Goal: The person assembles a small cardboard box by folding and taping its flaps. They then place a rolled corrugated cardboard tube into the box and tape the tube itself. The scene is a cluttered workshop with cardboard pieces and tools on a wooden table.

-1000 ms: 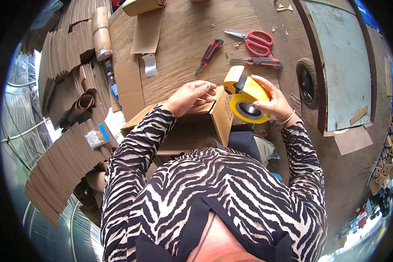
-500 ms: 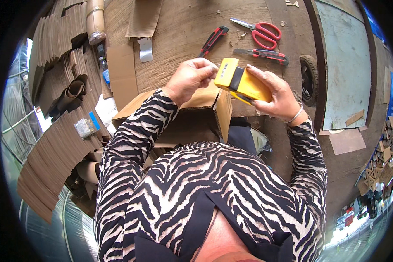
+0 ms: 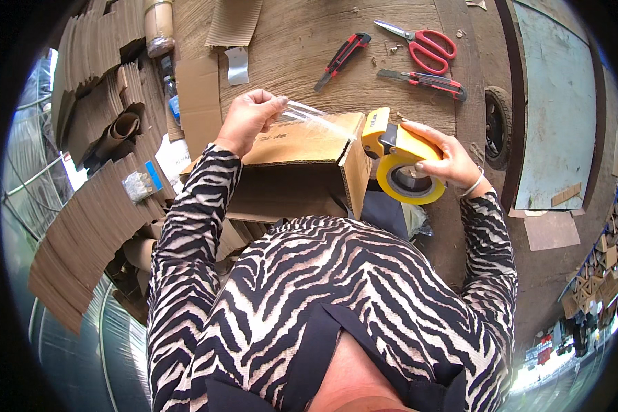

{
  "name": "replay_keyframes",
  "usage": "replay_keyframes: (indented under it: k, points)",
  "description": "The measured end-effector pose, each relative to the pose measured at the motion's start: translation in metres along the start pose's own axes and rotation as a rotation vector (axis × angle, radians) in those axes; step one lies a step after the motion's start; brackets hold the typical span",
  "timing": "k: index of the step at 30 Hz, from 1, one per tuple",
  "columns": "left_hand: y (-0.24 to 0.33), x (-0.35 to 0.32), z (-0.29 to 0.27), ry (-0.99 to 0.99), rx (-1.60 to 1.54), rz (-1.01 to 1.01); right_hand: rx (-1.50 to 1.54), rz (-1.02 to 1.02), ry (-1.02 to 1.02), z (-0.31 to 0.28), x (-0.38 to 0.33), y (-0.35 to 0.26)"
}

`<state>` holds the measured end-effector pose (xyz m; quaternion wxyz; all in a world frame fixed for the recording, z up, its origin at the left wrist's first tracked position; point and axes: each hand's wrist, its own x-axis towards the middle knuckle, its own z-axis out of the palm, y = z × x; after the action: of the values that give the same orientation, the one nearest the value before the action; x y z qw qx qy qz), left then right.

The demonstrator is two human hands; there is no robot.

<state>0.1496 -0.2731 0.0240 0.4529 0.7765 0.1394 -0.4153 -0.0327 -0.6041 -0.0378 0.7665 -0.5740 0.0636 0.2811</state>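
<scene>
My right hand [image 3: 446, 159] grips a yellow tape dispenser [image 3: 412, 143] with a roll of clear tape [image 3: 410, 180] showing below its body. From it a strip of clear tape [image 3: 316, 118] stretches left to my left hand [image 3: 250, 120], whose thumb and fingers pinch the free end. Beneath the strip a brown cardboard box [image 3: 302, 147] lies at the table's near edge, its dark hollow side facing me. The dispenser is held just beyond the box's right end.
Two red-and-black utility knives [image 3: 342, 62] and red-handled scissors [image 3: 429, 49] lie on the wooden table [image 3: 292, 65] beyond the box. Stacks of flat cardboard [image 3: 82, 240] crowd the left side. A wheel [image 3: 496, 127] and a pale board [image 3: 553, 110] are at the right.
My left hand has drawn left, away from the dispenser, pulling out a strip of tape. The dispenser has tilted and moved slightly right and down, so its roll now shows.
</scene>
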Motion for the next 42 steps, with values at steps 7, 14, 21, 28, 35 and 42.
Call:
replay_keyframes:
  k: [7, 14, 21, 28, 35, 42]
  points:
    - [-0.017, 0.01, -0.046, 0.209, 0.128, 0.004, 0.048, 0.079, -0.052, -0.005, 0.004, 0.017]
    - [-0.013, 0.016, -0.016, -0.109, 0.348, -0.05, 0.058, 0.004, 0.007, -0.009, 0.002, 0.022]
    - [0.004, 0.037, 0.033, -0.435, 0.86, 0.708, 0.077, 0.062, -0.003, -0.008, -0.001, 0.018]
    - [0.023, 0.037, 0.036, -0.643, 1.215, 0.959, 0.03, 0.072, -0.014, -0.01, -0.004, 0.013]
    - [0.01, 0.022, 0.014, -0.539, 1.101, 1.081, 0.072, 0.082, -0.029, -0.005, -0.008, 0.021]
    - [-0.005, 0.017, 0.01, -0.369, 1.131, 1.228, 0.174, 0.073, 0.003, 0.003, -0.012, 0.023]
